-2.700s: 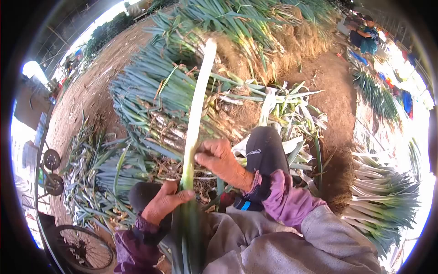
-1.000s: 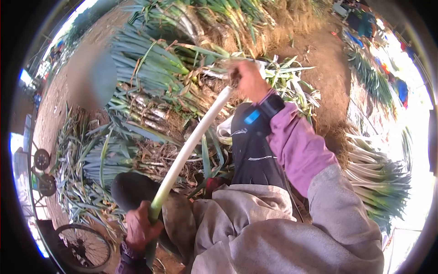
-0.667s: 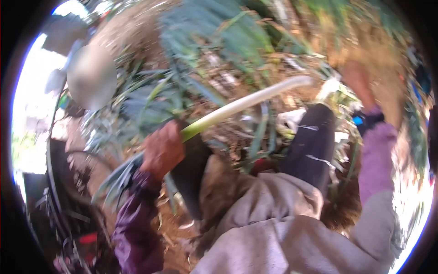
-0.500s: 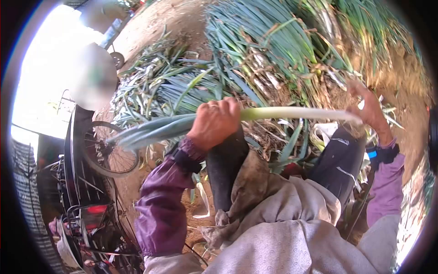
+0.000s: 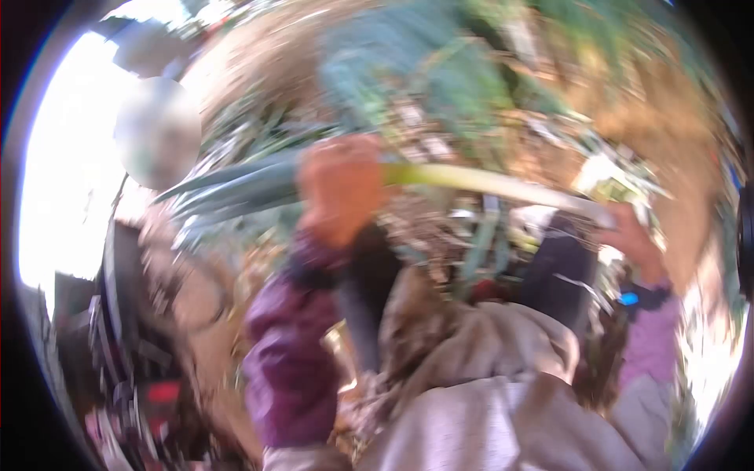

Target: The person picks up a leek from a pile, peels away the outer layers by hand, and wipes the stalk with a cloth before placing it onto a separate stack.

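A long leek (image 5: 471, 180) lies across in front of me, blue-green leaves to the left and white stem to the right. My left hand (image 5: 342, 184) is closed around it where the leaves begin. At the white root end, my right hand (image 5: 635, 237) seems to pinch the tip, though motion blurs its fingers. The stem slopes slightly down to the right, above my knees. Beyond it lie piled leeks (image 5: 400, 63), smeared by movement.
Loose leaves and trimmings (image 5: 479, 243) litter the ground between my knees. To the left are a blurred bicycle wheel (image 5: 200, 294) and dark cart-like parts. Bare earth (image 5: 275, 47) shows at the top. A bright opening glares on the far left.
The view has shifted and blurred. My left hand has moved up and left with the leek, whose root end now tilts lower. My right hand's spread fingers have come together at the root end.
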